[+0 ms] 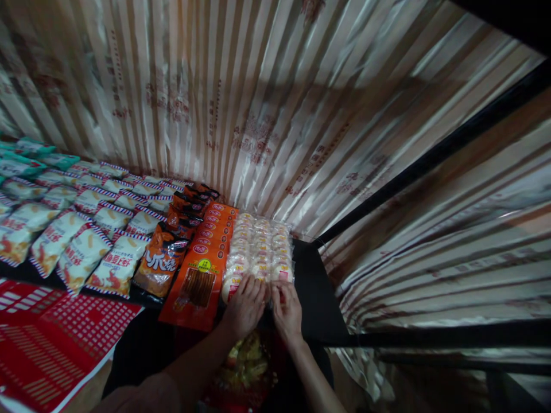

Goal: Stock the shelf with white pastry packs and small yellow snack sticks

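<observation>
the left hand (246, 307) and the right hand (286, 310) lie side by side on the near end of a clear pack of round white rice crackers (260, 246), which sits on a dark shelf (316, 292). the left hand's fingers (253, 287) are spread lightly and laid flat over the pack's near left corner, pressing rather than gripping. the right hand's fingers (279, 292) are bent at the pack's near edge, and whether they pinch the wrapper cannot be told in the dim light. just left of the cracker pack, touching its side, runs a row of flat orange packets (202, 275). left of that row lies a line of dark orange snack bags (161, 261), and further left again, rows of white bags with red and blue striped edges (81, 241). green packets (26, 155) lie at the far left. behind the cracker pack hangs a striped, shiny curtain (258, 103). below the pack, between the person's forearms, a red and yellow bag (245, 367) shows only dimly.
</observation>
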The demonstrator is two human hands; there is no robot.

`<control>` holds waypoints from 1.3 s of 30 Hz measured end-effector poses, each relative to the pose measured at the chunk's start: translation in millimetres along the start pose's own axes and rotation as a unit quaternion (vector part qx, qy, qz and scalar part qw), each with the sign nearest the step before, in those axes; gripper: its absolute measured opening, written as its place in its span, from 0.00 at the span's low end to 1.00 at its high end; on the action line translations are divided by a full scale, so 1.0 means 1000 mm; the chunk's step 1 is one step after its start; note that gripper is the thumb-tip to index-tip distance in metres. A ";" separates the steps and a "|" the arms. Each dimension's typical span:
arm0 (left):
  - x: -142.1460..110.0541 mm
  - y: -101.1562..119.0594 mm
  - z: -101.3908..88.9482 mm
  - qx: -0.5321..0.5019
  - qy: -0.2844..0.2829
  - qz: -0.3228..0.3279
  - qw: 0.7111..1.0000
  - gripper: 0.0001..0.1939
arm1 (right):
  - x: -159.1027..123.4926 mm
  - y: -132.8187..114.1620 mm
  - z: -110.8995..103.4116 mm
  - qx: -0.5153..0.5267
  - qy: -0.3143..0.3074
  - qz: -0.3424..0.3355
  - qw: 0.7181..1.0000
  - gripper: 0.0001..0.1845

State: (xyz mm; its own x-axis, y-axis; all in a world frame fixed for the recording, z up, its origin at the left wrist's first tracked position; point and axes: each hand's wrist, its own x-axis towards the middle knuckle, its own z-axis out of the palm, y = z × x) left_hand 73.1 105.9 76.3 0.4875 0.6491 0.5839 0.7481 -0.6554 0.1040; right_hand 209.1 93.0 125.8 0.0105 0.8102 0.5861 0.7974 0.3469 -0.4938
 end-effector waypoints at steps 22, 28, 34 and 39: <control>-0.015 -0.007 -0.038 -0.020 0.094 -0.039 0.995 0.17 | -0.041 0.012 -0.003 -0.119 -0.090 -0.056 0.987 0.21; 0.000 -0.019 -0.081 -0.040 0.029 -0.175 0.983 0.15 | -0.044 0.014 0.001 -0.109 -0.076 -0.055 0.990 0.20; 0.011 -0.019 -0.089 -0.064 -0.024 -0.194 0.979 0.15 | -0.042 0.015 0.002 -0.102 -0.067 -0.058 0.991 0.19; -0.017 -0.041 -0.083 -0.030 -0.031 -0.195 0.980 0.16 | -0.042 0.016 0.002 -0.093 -0.073 -0.053 0.992 0.19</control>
State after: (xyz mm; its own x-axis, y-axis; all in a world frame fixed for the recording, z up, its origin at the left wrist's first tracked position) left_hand -3.4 89.6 129.0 0.1974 0.8753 0.4414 0.8563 -0.3731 0.3570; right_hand 220.2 65.2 92.6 -0.1565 0.8384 0.5221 0.8872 0.3516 -0.2988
